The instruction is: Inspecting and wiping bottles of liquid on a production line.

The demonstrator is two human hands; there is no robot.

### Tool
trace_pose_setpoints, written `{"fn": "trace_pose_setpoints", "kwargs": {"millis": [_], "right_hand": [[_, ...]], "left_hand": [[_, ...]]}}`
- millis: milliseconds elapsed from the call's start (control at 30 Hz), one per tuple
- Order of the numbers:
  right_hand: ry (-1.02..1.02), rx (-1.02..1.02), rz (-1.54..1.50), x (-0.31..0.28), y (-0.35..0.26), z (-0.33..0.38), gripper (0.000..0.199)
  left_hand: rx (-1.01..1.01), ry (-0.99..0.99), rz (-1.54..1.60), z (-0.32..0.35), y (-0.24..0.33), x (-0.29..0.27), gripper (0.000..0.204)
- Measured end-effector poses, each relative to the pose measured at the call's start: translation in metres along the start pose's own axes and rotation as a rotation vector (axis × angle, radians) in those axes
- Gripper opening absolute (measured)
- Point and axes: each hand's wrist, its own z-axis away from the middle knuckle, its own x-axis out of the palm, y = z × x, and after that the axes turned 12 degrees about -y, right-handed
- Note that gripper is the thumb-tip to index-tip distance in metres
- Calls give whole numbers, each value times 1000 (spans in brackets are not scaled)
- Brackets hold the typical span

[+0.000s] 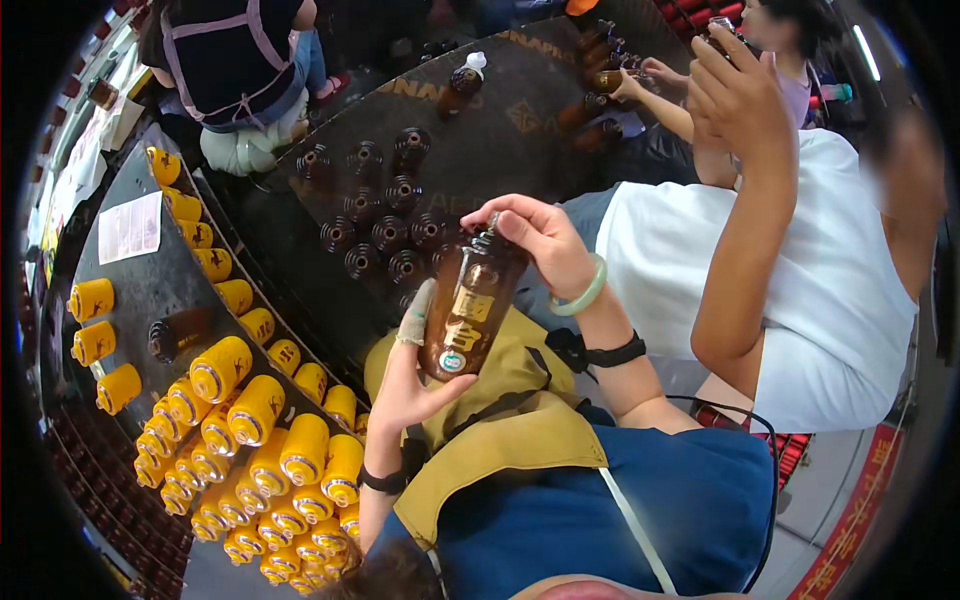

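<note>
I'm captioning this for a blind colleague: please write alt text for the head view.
A brown bottle with gold lettering is held by the left hand around its lower part and the right hand at its neck. More brown bottles stand on a dark table ahead; yellow containers crowd the left, and a co-worker in white is on the right.

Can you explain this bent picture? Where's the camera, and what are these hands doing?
No machine is at work: these are a person's own hands, seen from a wide fisheye camera worn on the head, looking down. Its lens bends straight edges. The left hand supports the lower part of a tilted, translucent brown bottle with gold markings, while the fingers of the right hand grip its neck. On the dark printed tabletop ahead stand more brown bottles; on the dark surface to the left are many yellow cylinders with silvery ends. A person in a white top is at the right.
</note>
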Motion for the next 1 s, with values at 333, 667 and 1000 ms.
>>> {"fn": "trace_pose_setpoints", "kwargs": {"millis": [333, 667, 1000], "right_hand": [[565, -208, 591, -49, -3, -3, 27], [717, -247, 1090, -138, 155, -110, 34], [623, -52, 987, -136, 267, -166, 37]], "left_hand": [[-103, 217, -138, 3, -7, -4, 119], [-185, 465, -80, 16, -18, 1, 86], [-251, 645, 12, 14, -39, 6, 84]]}}
